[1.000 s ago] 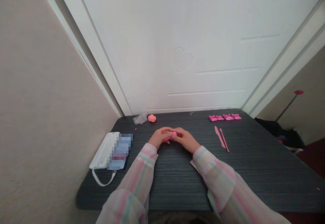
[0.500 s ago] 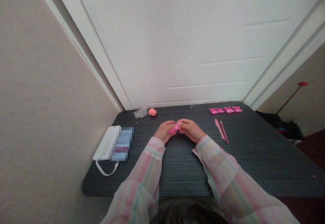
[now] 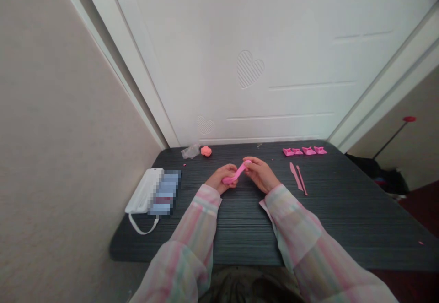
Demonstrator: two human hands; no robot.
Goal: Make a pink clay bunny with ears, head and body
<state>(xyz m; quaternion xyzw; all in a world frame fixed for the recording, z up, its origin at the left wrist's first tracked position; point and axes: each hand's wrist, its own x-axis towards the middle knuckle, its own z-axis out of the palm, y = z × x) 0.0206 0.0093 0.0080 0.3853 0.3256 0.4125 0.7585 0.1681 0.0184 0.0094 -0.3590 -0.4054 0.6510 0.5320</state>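
Observation:
A strip of pink modelling clay [image 3: 239,171] stretches between my two hands above the middle of the dark table. My left hand [image 3: 221,177] is closed around its thicker lower end. The upper, thinner end is pinched between the thumb and fingers of my right hand [image 3: 259,173]. To the right lie a pink plastic clay knife [image 3: 296,176] and a thin pink modelling stick [image 3: 302,180], side by side. Several small shaped pink clay pieces [image 3: 304,150] stand in a row near the back right edge.
At the back left, an orange-pink clay lump [image 3: 206,151] sits beside a crumpled clear plastic bag [image 3: 190,151]. A white power bank [image 3: 144,190] with a cable lies at the left, against a blurred-out item [image 3: 166,193]. Behind the dark table [image 3: 247,229] rises a white door [image 3: 295,56].
My hands have moved apart, and the pink clay between them is drawn out into a longer strip. My right hand has shifted slightly right and up.

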